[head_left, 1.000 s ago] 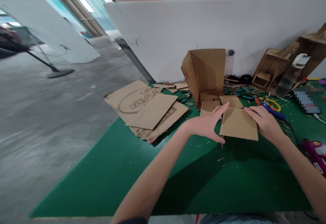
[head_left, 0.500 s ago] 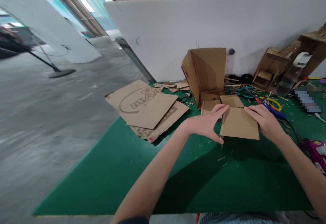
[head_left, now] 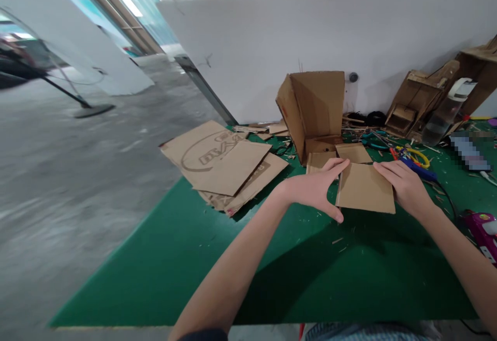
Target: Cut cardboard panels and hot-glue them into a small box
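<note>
A square cardboard piece (head_left: 365, 188) is held a little above the green table between both hands. My left hand (head_left: 316, 188) spans its left edge, fingertips at the far corner and thumb near the close corner. My right hand (head_left: 402, 183) grips the right side, its fingers along the far edge and the thumb hidden. Just beyond lie two small cardboard pieces, one on the left (head_left: 320, 161) and one on the right (head_left: 354, 152). Behind them stands an open cardboard box corner (head_left: 320, 100).
Printed cardboard sheets (head_left: 217, 162) lie on the green table (head_left: 163, 273) at left. Right of the hands are pliers (head_left: 376, 139), a blue-handled tool (head_left: 417, 169), a bottle (head_left: 446, 113), a phone (head_left: 469, 153) and a magenta device (head_left: 481, 230). A white partition (head_left: 248, 51) stands behind.
Almost nothing differs. My left thumb has shifted very slightly down and right at the near left corner of the held cardboard piece.
</note>
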Demonstrator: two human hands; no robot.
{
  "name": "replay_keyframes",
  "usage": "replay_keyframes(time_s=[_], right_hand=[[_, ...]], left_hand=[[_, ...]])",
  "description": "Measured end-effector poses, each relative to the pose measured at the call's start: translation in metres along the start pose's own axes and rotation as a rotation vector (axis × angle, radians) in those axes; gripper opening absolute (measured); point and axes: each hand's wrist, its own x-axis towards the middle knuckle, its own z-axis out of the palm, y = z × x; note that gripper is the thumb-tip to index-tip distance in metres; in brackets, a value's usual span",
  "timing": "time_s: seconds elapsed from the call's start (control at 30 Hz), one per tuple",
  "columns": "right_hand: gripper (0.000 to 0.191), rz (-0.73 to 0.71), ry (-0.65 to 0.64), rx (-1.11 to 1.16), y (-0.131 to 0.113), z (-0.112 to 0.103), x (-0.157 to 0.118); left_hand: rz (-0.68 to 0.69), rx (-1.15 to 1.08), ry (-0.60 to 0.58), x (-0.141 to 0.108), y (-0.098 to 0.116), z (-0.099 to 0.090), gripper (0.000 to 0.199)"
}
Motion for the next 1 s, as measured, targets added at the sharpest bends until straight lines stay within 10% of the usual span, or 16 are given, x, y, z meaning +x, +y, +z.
replay_keyframes(time_s=[1.0], right_hand=[[0.050,0.116,0.086,0.154,-0.001,0.009,-0.004]], left_hand=[[0.017,0.058,0.037,-0.002,0.002,0.004,0.125]])
